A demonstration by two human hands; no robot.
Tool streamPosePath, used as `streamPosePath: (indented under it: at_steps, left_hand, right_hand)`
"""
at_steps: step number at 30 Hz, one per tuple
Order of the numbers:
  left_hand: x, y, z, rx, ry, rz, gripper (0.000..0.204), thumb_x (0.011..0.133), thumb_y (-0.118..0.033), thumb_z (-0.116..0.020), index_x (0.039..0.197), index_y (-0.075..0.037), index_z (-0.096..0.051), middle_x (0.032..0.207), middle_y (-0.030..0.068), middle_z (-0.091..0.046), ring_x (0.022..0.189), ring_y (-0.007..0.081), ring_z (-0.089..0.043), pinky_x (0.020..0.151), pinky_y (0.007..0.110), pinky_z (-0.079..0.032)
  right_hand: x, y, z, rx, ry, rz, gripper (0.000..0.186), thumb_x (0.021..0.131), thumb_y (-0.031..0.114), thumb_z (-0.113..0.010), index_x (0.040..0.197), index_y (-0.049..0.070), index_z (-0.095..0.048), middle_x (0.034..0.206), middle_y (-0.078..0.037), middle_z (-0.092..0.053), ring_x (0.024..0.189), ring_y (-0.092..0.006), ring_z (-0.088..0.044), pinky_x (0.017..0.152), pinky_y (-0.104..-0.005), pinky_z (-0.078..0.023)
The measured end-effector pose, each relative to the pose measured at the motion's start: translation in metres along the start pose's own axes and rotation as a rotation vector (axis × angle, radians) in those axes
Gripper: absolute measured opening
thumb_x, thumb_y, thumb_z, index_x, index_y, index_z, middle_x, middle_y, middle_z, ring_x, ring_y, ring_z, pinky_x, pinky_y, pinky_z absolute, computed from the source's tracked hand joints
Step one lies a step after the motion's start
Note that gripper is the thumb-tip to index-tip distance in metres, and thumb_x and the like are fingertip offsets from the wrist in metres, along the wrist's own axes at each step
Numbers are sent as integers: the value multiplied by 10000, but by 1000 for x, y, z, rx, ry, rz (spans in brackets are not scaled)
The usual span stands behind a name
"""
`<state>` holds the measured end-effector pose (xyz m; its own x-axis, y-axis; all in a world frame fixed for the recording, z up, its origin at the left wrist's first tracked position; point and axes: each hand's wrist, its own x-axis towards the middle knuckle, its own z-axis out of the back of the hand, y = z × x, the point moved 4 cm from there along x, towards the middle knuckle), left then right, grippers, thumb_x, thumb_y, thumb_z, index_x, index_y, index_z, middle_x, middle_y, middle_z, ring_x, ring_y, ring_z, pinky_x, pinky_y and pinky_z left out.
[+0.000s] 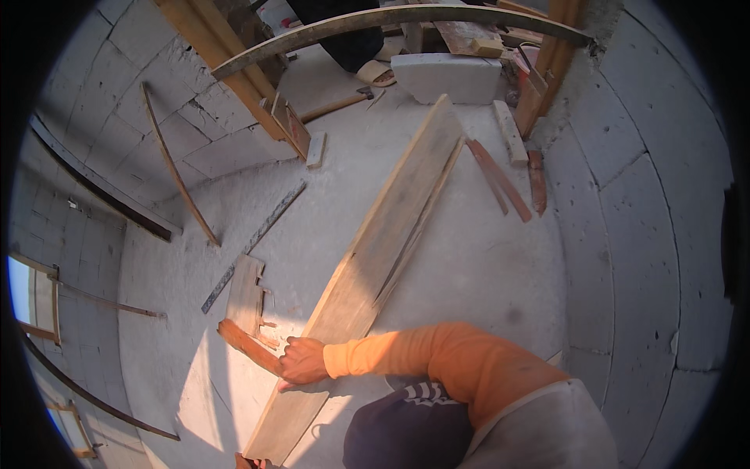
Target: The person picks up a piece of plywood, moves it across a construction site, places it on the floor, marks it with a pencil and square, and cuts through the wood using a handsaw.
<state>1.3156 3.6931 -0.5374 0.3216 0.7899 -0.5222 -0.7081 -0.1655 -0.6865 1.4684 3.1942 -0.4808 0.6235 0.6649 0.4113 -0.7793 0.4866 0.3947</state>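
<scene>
A long wooden plank (pixel 383 234) lies slantwise across the floor, its near end at the lower left and a split along its right edge. My right hand (pixel 305 361), at the end of an orange sleeve, rests at the plank's left edge with fingers curled. It is closed on the end of a sunlit reddish-brown piece of wood (pixel 248 344) that sticks out to the left. My left hand (pixel 248 462) shows only in part at the lower edge, its fingers bent round the plank's near end. A dark rounded shape (pixel 408 428) with white marks sits below my right arm.
A jagged wood offcut (pixel 247 293) and a speckled strip (pixel 256 244) lie left of the plank. Reddish strips (pixel 500 180) lie near its far end. A hammer-like tool (pixel 336 105), a white block (pixel 445 76) and a person's sandalled foot (pixel 376 73) are beyond. Block walls (pixel 625 195) flank the floor.
</scene>
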Motion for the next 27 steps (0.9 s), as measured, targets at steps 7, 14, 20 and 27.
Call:
streamPosePath:
  at_steps: [7,14,20,27]
  left_hand:
    - [-40,26,35,359,-467,-238,628,959,-560,-624,1119,46,-587,1082,208,-586,885,330,-580,758,457,-527]
    - [-266,-36,-101,786,-4,-1636,888,720,-465,-895,1400,-12,-547,1356,180,-578,1260,380,-532,1113,520,-363]
    - [-246,-47,-122,762,29,-1498,563,817,-577,-769,909,-23,-726,930,79,-675,941,234,-638,1105,466,-384]
    - [-225,-31,-64,363,-264,-1517,591,848,-583,-757,1042,-27,-699,1063,121,-631,1056,306,-598,1093,494,-381]
  right_hand:
    - [-17,7,-3,-30,-139,91,591,990,593,-527,749,70,-659,685,-77,-667,657,-259,-680,695,-387,-500]
    - [-8,16,11,-215,-163,65,494,871,601,-714,684,151,-631,588,20,-555,521,-160,-565,530,-313,-366]
    - [3,43,22,-212,-144,69,420,807,541,-810,771,142,-686,655,21,-637,561,-165,-597,577,-337,-366]
    - [-28,51,11,-282,-94,34,400,847,529,-772,823,139,-685,706,10,-635,637,-214,-612,627,-370,-396]
